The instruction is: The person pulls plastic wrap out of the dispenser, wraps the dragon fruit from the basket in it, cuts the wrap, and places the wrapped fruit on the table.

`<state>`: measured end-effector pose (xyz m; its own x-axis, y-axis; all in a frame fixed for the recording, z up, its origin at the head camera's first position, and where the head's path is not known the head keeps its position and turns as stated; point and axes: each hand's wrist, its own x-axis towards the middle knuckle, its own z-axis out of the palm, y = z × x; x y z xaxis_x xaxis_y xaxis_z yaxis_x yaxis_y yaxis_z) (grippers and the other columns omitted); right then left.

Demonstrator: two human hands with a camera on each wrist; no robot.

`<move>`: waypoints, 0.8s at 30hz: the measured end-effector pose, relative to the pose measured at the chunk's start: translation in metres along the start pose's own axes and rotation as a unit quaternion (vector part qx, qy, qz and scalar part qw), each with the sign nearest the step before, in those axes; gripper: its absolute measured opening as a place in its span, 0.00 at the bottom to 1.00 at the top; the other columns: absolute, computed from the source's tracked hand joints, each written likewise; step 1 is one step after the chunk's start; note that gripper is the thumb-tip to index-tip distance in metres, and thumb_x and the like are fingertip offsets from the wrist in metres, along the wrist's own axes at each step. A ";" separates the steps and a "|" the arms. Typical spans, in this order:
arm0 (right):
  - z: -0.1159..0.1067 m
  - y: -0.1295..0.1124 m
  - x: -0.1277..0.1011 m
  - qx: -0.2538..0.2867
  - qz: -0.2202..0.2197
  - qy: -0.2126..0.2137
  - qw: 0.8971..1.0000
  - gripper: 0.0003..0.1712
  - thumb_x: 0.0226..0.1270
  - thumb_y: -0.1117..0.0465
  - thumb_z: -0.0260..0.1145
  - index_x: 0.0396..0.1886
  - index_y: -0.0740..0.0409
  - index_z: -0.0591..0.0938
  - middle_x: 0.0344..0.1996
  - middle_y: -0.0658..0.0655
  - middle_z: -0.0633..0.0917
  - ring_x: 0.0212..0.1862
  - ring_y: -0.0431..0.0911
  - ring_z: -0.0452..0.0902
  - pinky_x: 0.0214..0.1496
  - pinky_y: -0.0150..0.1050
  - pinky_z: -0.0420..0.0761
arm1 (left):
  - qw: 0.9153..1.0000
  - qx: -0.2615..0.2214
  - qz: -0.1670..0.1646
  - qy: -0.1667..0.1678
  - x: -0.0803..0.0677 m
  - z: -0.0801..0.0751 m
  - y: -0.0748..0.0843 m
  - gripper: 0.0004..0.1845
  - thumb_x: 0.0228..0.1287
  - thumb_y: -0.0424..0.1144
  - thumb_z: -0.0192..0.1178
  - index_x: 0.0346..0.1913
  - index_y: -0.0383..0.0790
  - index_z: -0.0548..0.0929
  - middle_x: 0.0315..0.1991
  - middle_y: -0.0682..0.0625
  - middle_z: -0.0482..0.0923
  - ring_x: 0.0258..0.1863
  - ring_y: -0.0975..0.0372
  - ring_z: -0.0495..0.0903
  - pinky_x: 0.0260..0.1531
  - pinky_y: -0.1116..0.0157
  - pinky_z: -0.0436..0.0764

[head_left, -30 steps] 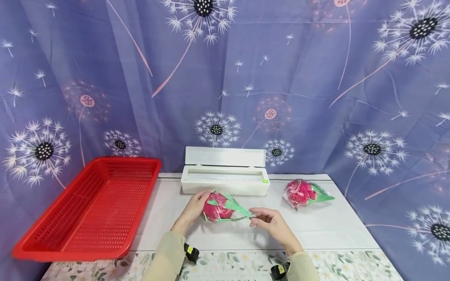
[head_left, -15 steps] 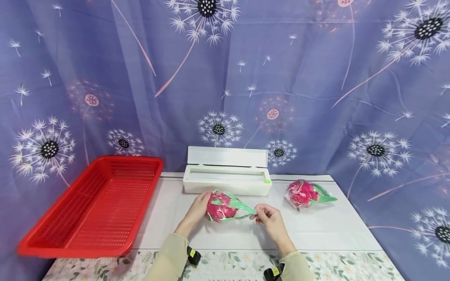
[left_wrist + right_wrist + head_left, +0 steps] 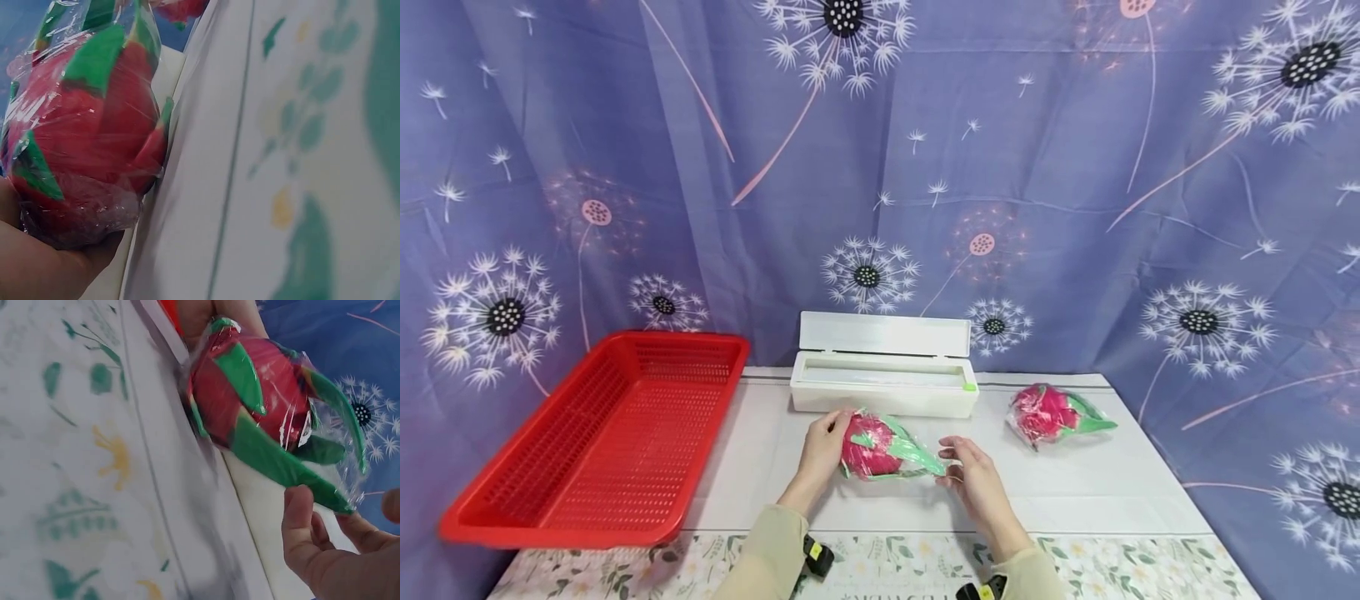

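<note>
A red dragon fruit (image 3: 872, 446) with long green scales, covered in clear plastic film, is in front of the white box. My left hand (image 3: 822, 454) grips its rounded left end; in the left wrist view the fingers and palm (image 3: 44, 265) curl around its base. My right hand (image 3: 977, 483) is at the pointed green tips, its fingers loosely bent and spread. In the right wrist view the fingertips (image 3: 299, 497) touch or nearly touch the lowest green scale. A second film-wrapped dragon fruit (image 3: 1048, 414) lies on the right of the table, untouched.
Behind the hands stands a white cling film box (image 3: 883, 393) with its lid (image 3: 883, 333) raised. A red perforated basket (image 3: 602, 450) takes up the left side. The white table (image 3: 1075, 492) has a floral front strip, and a blue dandelion curtain (image 3: 925, 167) hangs behind.
My right hand has loosened from the green tips, which it pinched half a second ago. The dragon fruit has turned slightly and its tips point a little lower. My left hand keeps its grip.
</note>
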<state>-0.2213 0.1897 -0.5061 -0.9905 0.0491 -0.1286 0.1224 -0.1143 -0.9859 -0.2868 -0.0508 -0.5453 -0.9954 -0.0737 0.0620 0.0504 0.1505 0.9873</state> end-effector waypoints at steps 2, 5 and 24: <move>0.000 0.001 -0.004 -0.012 0.003 -0.001 1.000 0.25 0.82 0.56 0.44 0.62 0.75 0.68 0.52 0.69 0.72 0.39 0.44 0.73 0.41 0.35 0.81 | 1.000 0.008 0.003 0.006 -0.002 0.001 0.002 0.21 0.75 0.47 0.51 0.59 0.38 0.81 0.57 0.42 0.79 0.61 0.49 0.73 0.62 0.51 0.68; -0.003 0.002 -0.007 -0.017 0.006 0.008 1.000 0.26 0.82 0.56 0.42 0.64 0.74 0.67 0.56 0.71 0.71 0.42 0.45 0.74 0.45 0.36 0.80 | 1.000 0.024 0.005 0.007 -0.005 0.000 0.003 0.20 0.75 0.48 0.51 0.58 0.40 0.81 0.56 0.43 0.79 0.60 0.49 0.74 0.61 0.51 0.69; -0.016 0.005 -0.004 -0.283 -0.074 -0.004 0.956 0.29 0.75 0.48 0.57 0.69 0.56 0.71 0.65 0.62 0.72 0.63 0.58 0.69 0.62 0.57 0.69 | 0.985 0.081 0.066 -0.136 -0.031 -0.009 0.019 0.25 0.76 0.53 0.47 0.69 0.47 0.71 0.66 0.46 0.70 0.66 0.50 0.68 0.63 0.50 0.67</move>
<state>-0.2153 0.2051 -0.5122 -0.9998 0.0152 0.0160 -0.0074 0.4491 -0.8934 -0.2539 -0.0545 -0.5275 -0.9674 0.2202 0.1255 0.1891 0.2973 0.9359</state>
